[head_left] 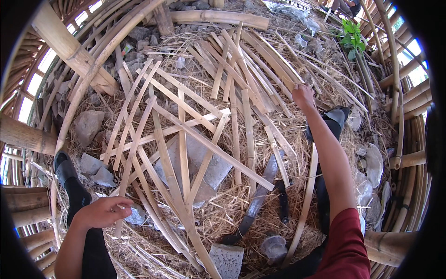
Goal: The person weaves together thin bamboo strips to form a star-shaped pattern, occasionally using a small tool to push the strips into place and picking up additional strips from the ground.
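Note:
My right hand reaches far right, its fingers closed on the near end of a split bamboo strip at the edge of a pile of strips. Over my left leg hovers my left hand, fingers loosely bent and apart from the thumb, with nothing visible in it. In front of me many pale bamboo strips lie crisscrossed over a flat grey stone. A long blade with a dark handle rests on the shavings, with a smaller black-handled tool beside it.
A pitted grey block and a clear cup-like container sit near me. Rocks and a thick bamboo pole stand left. Bamboo walls enclose the sides. A leafy green plant and part of another person are at far right.

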### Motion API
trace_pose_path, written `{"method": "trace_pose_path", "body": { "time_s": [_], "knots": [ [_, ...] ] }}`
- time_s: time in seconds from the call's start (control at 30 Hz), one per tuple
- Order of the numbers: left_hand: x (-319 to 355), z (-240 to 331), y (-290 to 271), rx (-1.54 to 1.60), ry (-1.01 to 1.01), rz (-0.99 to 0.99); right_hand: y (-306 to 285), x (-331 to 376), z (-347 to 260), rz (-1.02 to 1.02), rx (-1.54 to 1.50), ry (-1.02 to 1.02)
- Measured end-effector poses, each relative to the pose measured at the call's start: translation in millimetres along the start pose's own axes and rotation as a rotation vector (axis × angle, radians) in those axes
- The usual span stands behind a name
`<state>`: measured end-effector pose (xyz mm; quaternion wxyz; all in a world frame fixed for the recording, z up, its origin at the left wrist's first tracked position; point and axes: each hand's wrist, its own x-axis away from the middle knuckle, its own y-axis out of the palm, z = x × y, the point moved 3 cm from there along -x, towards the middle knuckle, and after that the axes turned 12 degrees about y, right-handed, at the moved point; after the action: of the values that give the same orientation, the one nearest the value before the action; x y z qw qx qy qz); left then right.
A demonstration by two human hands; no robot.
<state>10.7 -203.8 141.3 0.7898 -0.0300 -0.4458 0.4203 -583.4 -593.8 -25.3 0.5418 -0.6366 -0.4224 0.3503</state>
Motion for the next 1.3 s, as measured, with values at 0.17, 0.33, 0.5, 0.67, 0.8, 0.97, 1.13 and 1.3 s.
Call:
{"method": "trace_pose_path", "body": {
  "time_s": [0.17, 0.33, 0.5, 0.67, 0.8, 0.97, 1.13, 1.3],
  "knots": [
    [6.1, 3.3, -3.1, -0.001, 0.03, 0.012, -25.6, 27.6, -15.3, -0.056, -0.024, -0.003],
    [3.4, 19.6, -1.8, 0.026, -0.028, -0.023, -41.2, 28.8, -6.0, 0.065, -0.122, 0.153],
    [9.6, 7.8, -2.6, 0.023, 0.012, 0.005, -43.1, 59.4, -44.0, 0.348, 0.009, 0.037],
    [6.4, 20.4, -2.2, 0.044, 0.035, -0.021, 12.8, 80.1, -91.0, -0.133, -0.045, -0.059],
    [7.6, 16.8, -2.9, 0.038, 0.018, 0.009, 21.8, 63.9, -82.0, -0.012, 0.005, -0.113],
    [11.7, 10.0, -3.4, -0.005, 0.05, 0.016, 19.9, 64.2, -73.7, -0.068, -0.194, -0.199],
    [10.0, 0.5, -1.7, -0.013, 0.006, -0.002, 3.9, 83.9, -90.6, -0.033, -0.091, -0.271],
    [8.5, 9.5, -7.6, 0.003, 0.011, 0.037, -4.4, 47.5, -71.2, -0.021, -0.116, -0.303]
  ]
}}
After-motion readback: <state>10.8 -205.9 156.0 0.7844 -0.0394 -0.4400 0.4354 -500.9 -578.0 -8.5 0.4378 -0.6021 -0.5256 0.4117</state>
